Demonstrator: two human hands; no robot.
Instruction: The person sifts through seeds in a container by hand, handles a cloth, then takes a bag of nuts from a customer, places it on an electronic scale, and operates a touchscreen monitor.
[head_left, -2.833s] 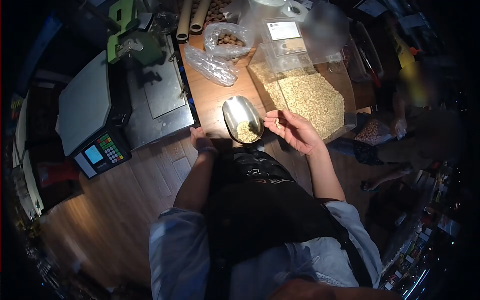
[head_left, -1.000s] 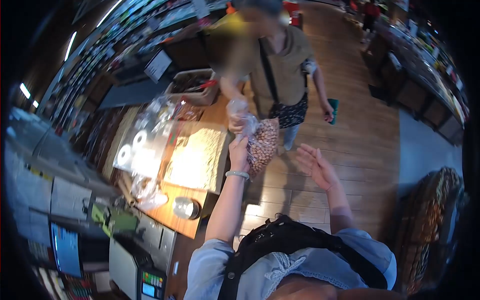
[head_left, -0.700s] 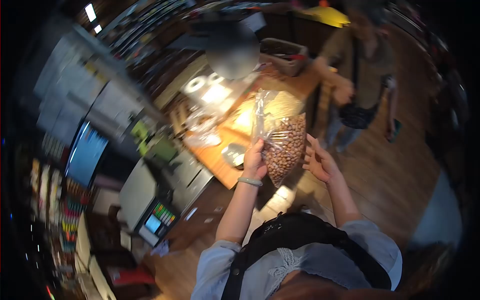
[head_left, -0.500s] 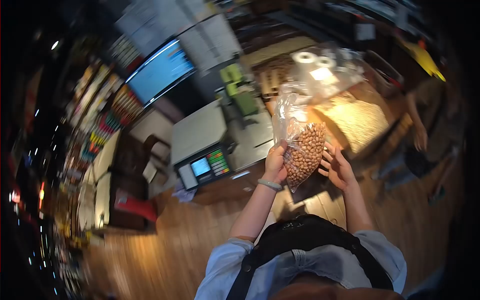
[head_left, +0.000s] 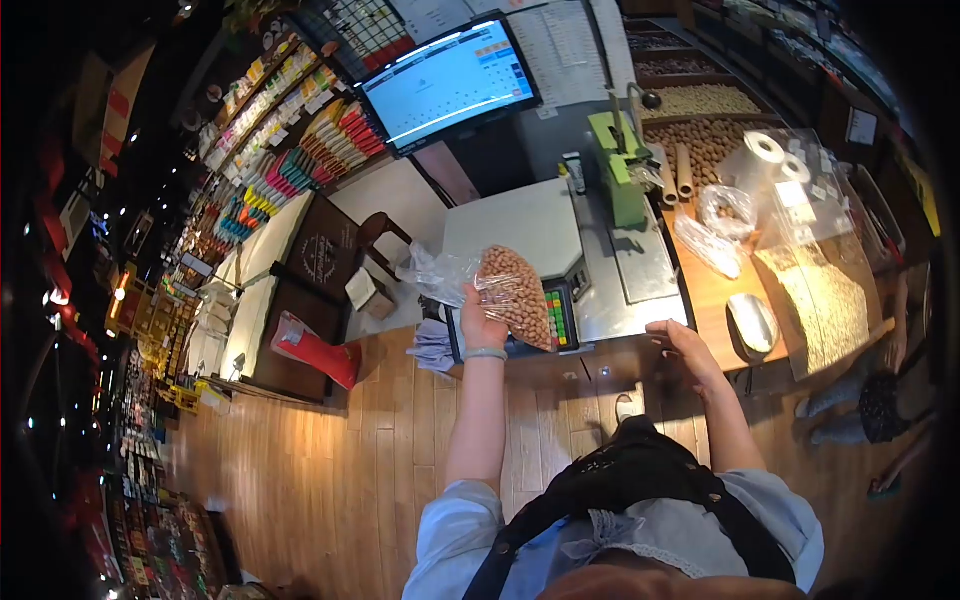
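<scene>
My left hand [head_left: 483, 325] is closed on a clear plastic bag of round brown nuts [head_left: 515, 295]. The bag hangs over the front of the weighing scale [head_left: 515, 225] and hides part of its keypad; its loose plastic top trails to the left. My right hand [head_left: 690, 352] has its fingers apart and holds nothing, near the counter's front edge. Right of it, a metal scoop [head_left: 752, 325] lies on the wooden counter beside a clear bin of pale flakes [head_left: 825, 305].
Behind the scale stands a lit monitor [head_left: 450, 85]. A green device [head_left: 618, 170] is on the metal counter. Plastic bags [head_left: 708, 247] and paper rolls [head_left: 763, 148] lie at the right. A red bag [head_left: 315, 350] is on the left; another person's legs [head_left: 850, 415] show at far right.
The view has swung left towards the scale. My left hand took the bag of nuts from the other person and has carried it over to the scale. My right hand stays free.
</scene>
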